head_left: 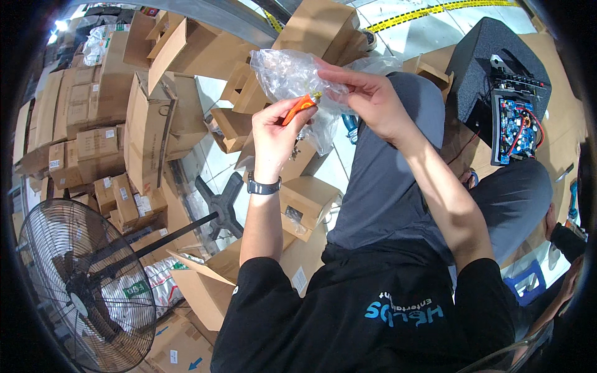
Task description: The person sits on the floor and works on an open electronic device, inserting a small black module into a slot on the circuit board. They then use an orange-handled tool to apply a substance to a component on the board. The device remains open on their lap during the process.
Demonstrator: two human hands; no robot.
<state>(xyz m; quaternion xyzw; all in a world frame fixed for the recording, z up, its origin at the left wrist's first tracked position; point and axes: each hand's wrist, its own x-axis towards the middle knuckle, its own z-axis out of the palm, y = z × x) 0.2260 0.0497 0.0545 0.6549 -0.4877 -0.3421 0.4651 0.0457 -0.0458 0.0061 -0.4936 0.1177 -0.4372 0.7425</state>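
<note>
Single head-worn fisheye; looks steeply down from above; hands close, mid-frame; floor clutter bends toward rim

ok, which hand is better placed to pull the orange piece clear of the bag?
Left, probably. The left hand already pinches the orange piece at the mouth of the clear plastic bag, while the right hand grips the bag film and can steady it.
</note>
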